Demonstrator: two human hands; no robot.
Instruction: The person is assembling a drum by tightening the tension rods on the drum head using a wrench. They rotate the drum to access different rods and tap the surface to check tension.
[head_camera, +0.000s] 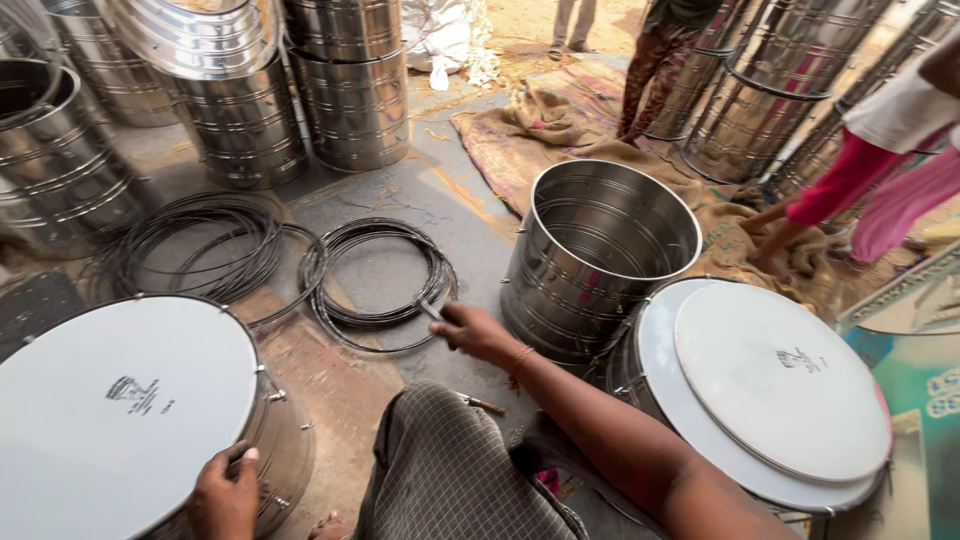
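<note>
Right hand (472, 330) reaches forward, fingers closed around a small metal tool (432, 311) whose tip touches the nearest black wire ring coil (380, 282) on the floor. Just right of it stands an open steel drum shell (598, 262). Left hand (226, 492) grips the rim of a white-headed drum (115, 410) at lower left. A second white-headed drum (770, 390) lies to the right of the forearm.

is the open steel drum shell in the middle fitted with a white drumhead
No, the steel shell stands open-topped and hollow; white drumheads sit only on the left drum and right drum.
</note>
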